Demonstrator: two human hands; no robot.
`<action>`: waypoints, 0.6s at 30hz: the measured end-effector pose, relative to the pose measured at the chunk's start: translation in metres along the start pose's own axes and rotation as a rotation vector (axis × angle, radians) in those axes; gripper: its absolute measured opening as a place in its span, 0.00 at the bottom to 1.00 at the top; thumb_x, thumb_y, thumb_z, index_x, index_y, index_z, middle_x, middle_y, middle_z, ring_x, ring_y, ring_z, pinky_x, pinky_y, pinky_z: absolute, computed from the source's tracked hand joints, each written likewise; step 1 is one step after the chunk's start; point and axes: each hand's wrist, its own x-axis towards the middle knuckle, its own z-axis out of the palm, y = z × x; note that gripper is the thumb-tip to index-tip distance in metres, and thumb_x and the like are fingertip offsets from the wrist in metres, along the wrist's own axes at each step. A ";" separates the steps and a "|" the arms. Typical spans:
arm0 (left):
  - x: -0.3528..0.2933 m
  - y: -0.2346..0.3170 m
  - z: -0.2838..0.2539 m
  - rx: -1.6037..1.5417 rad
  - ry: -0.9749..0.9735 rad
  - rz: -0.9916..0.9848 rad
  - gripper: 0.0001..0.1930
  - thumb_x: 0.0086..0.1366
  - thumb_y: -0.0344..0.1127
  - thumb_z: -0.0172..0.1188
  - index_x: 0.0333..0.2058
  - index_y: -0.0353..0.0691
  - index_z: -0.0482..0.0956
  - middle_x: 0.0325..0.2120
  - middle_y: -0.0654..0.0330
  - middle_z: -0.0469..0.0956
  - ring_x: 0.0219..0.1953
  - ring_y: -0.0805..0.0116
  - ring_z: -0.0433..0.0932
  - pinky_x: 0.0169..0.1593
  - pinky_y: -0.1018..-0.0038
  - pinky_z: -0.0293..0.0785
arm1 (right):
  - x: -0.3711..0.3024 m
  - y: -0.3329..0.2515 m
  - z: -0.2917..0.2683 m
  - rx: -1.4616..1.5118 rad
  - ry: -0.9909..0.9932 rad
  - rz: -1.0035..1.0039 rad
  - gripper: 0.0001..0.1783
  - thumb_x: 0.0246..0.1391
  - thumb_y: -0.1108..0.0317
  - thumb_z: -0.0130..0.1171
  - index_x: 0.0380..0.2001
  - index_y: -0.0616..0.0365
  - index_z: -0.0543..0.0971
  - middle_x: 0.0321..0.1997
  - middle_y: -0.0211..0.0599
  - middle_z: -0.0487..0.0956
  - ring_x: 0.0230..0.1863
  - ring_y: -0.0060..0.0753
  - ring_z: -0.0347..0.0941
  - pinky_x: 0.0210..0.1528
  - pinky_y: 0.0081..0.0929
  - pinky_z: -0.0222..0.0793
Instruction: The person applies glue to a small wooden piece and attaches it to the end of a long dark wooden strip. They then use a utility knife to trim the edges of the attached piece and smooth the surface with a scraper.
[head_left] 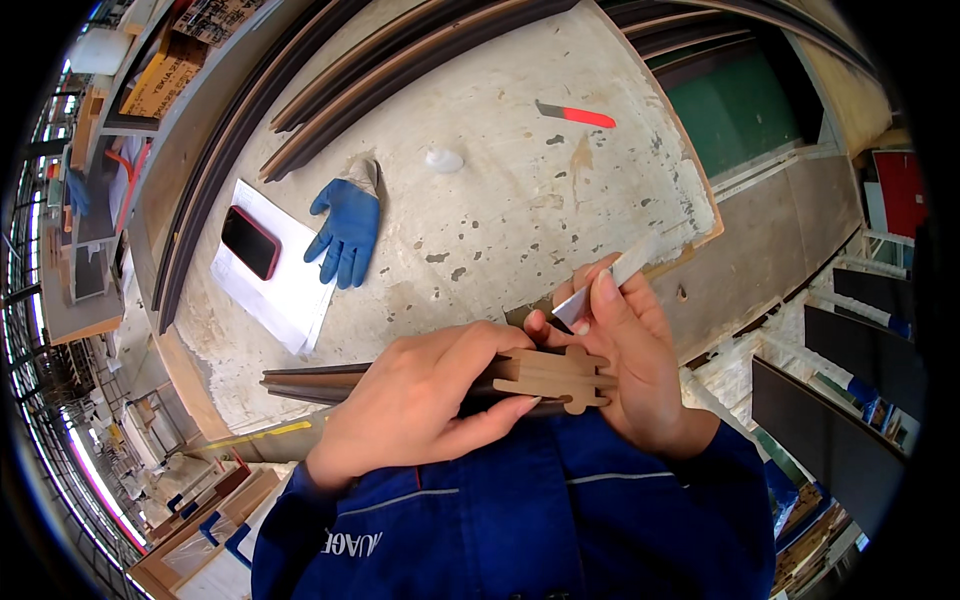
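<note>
A: Which step is in hand?

B: It seems that the shaped end of the brown profile is being attended to. The profile is gripped by the left hand, with the fingers closed around it; the end is held out to the right of this hand, toward the right palm.

A: And how is the right hand used?

B: A flat pale strip is pinched between its thumb and fingers, just above the profile's end. Whether it is a blade or a folded sheet cannot be told.

A: What is called for by the next move?

B: Probably a firm left grip, and a careful angle of the strip. The blue glove is seen beyond the left hand, on the worktable.
</note>
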 end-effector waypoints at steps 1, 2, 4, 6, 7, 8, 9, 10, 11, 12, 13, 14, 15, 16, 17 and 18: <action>0.000 0.000 0.000 0.007 0.009 0.004 0.21 0.57 0.36 0.70 0.47 0.36 0.74 0.37 0.50 0.81 0.38 0.52 0.83 0.41 0.68 0.78 | 0.000 0.000 0.001 -0.005 0.011 0.001 0.09 0.73 0.59 0.42 0.42 0.51 0.67 0.32 0.27 0.66 0.37 0.20 0.66 0.58 0.38 0.70; 0.001 0.000 0.001 0.000 0.015 0.007 0.21 0.57 0.36 0.70 0.46 0.36 0.74 0.37 0.50 0.81 0.38 0.52 0.83 0.41 0.68 0.78 | -0.001 0.000 0.002 -0.026 0.018 0.000 0.09 0.73 0.59 0.42 0.42 0.51 0.67 0.32 0.27 0.66 0.37 0.20 0.66 0.58 0.37 0.70; 0.002 0.000 0.000 -0.013 0.025 0.010 0.21 0.56 0.36 0.71 0.46 0.36 0.75 0.36 0.50 0.81 0.37 0.53 0.84 0.40 0.69 0.78 | -0.003 -0.001 0.003 -0.064 0.034 0.001 0.09 0.73 0.60 0.41 0.42 0.51 0.67 0.32 0.27 0.65 0.36 0.19 0.65 0.58 0.37 0.70; 0.002 0.002 -0.001 -0.049 0.018 -0.017 0.21 0.55 0.36 0.72 0.45 0.36 0.75 0.35 0.51 0.82 0.36 0.53 0.84 0.40 0.70 0.78 | -0.004 0.000 0.004 -0.078 0.029 -0.012 0.09 0.73 0.60 0.41 0.41 0.51 0.67 0.31 0.27 0.66 0.36 0.19 0.65 0.58 0.36 0.70; 0.003 0.003 -0.001 -0.067 0.015 -0.031 0.21 0.55 0.36 0.72 0.44 0.36 0.76 0.34 0.52 0.82 0.36 0.54 0.84 0.39 0.70 0.78 | -0.004 0.000 0.004 -0.085 0.025 -0.018 0.09 0.73 0.60 0.40 0.41 0.51 0.67 0.31 0.27 0.66 0.36 0.18 0.65 0.58 0.36 0.70; 0.004 0.002 0.000 -0.080 0.037 -0.007 0.20 0.55 0.37 0.72 0.43 0.37 0.75 0.31 0.53 0.81 0.33 0.54 0.83 0.36 0.69 0.77 | -0.005 0.000 0.004 -0.088 0.021 -0.021 0.09 0.73 0.60 0.40 0.41 0.51 0.67 0.31 0.27 0.66 0.36 0.18 0.65 0.57 0.36 0.71; 0.005 0.001 0.001 -0.093 0.058 0.017 0.19 0.56 0.38 0.72 0.41 0.39 0.74 0.29 0.54 0.80 0.30 0.53 0.82 0.33 0.67 0.76 | -0.005 0.000 0.003 -0.090 0.016 -0.023 0.09 0.73 0.60 0.40 0.41 0.51 0.67 0.31 0.27 0.65 0.36 0.18 0.65 0.57 0.35 0.71; 0.006 0.000 0.002 -0.105 0.079 0.040 0.18 0.56 0.39 0.71 0.40 0.40 0.74 0.26 0.55 0.79 0.27 0.53 0.80 0.30 0.66 0.75 | -0.005 0.000 0.003 -0.092 0.011 -0.024 0.09 0.73 0.60 0.40 0.41 0.51 0.67 0.31 0.27 0.65 0.36 0.18 0.65 0.57 0.35 0.71; 0.007 0.001 0.001 -0.108 0.073 0.027 0.18 0.55 0.39 0.72 0.39 0.41 0.74 0.25 0.55 0.79 0.26 0.53 0.80 0.30 0.66 0.75 | -0.005 0.000 0.004 -0.094 0.016 -0.027 0.09 0.73 0.60 0.41 0.40 0.52 0.67 0.31 0.27 0.66 0.35 0.18 0.65 0.57 0.35 0.71; 0.008 0.003 -0.001 -0.110 0.063 0.016 0.18 0.55 0.40 0.73 0.37 0.41 0.73 0.24 0.56 0.78 0.25 0.53 0.80 0.29 0.66 0.74 | -0.006 0.000 0.005 -0.094 0.023 -0.031 0.09 0.73 0.60 0.41 0.40 0.52 0.67 0.31 0.27 0.66 0.35 0.18 0.65 0.57 0.35 0.71; 0.010 0.004 -0.003 -0.113 0.053 0.004 0.18 0.54 0.40 0.73 0.36 0.41 0.73 0.23 0.56 0.78 0.25 0.54 0.80 0.28 0.67 0.74 | -0.006 0.001 0.006 -0.094 0.030 -0.036 0.09 0.73 0.60 0.41 0.40 0.52 0.67 0.31 0.27 0.66 0.35 0.18 0.65 0.57 0.35 0.71; 0.011 0.005 -0.005 -0.109 0.023 -0.018 0.18 0.52 0.39 0.74 0.36 0.40 0.75 0.24 0.56 0.79 0.26 0.56 0.81 0.29 0.69 0.75 | -0.006 0.001 0.006 -0.094 0.028 -0.039 0.10 0.73 0.60 0.41 0.40 0.52 0.67 0.31 0.28 0.66 0.35 0.18 0.65 0.56 0.35 0.71; 0.011 0.006 -0.008 -0.105 -0.005 -0.043 0.18 0.51 0.38 0.75 0.35 0.39 0.76 0.25 0.57 0.81 0.27 0.58 0.82 0.30 0.72 0.75 | -0.007 0.001 0.006 -0.094 0.024 -0.041 0.10 0.72 0.60 0.41 0.40 0.52 0.67 0.31 0.28 0.66 0.34 0.18 0.65 0.56 0.34 0.72; 0.012 0.007 -0.010 -0.101 -0.034 -0.066 0.18 0.50 0.37 0.76 0.35 0.39 0.77 0.26 0.57 0.82 0.28 0.60 0.84 0.31 0.74 0.76 | -0.007 0.001 0.006 -0.095 0.020 -0.043 0.10 0.72 0.60 0.42 0.39 0.53 0.67 0.31 0.28 0.67 0.34 0.18 0.65 0.56 0.34 0.72; 0.013 0.007 -0.009 -0.107 -0.017 -0.046 0.18 0.50 0.38 0.76 0.34 0.39 0.75 0.24 0.57 0.80 0.26 0.57 0.82 0.29 0.71 0.75 | -0.007 0.001 0.007 -0.102 0.023 -0.047 0.10 0.72 0.60 0.42 0.39 0.53 0.67 0.31 0.28 0.67 0.34 0.18 0.65 0.56 0.34 0.72; 0.015 0.006 -0.008 -0.115 -0.001 -0.025 0.19 0.51 0.39 0.75 0.33 0.40 0.74 0.22 0.57 0.78 0.24 0.55 0.81 0.28 0.69 0.74 | -0.007 0.001 0.008 -0.110 0.027 -0.052 0.10 0.72 0.60 0.42 0.39 0.53 0.67 0.31 0.28 0.67 0.34 0.18 0.65 0.55 0.34 0.72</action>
